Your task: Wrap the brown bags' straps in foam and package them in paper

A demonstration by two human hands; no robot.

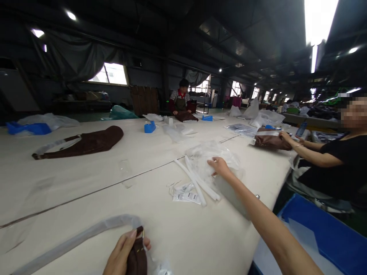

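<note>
My left hand [123, 250] is closed around the end of a brown bag [137, 258] at the bottom of the view. The bag's strap, wrapped in pale plastic [94, 231], curves away to the left over the table. My right hand [220, 167] reaches out over a heap of clear plastic bags [200, 154], its fingers apart; whether they touch the plastic I cannot tell. White padding strips [197, 181] and white tags [186, 196] lie just left of and below that heap.
Another brown bag [94, 143] lies at the left of the white table [86, 175]. Blue tape dispensers [149, 126] stand farther back. A person at the right handles a brown bag [272, 138]; another person works across the table. A blue bin [323, 225] is at the lower right.
</note>
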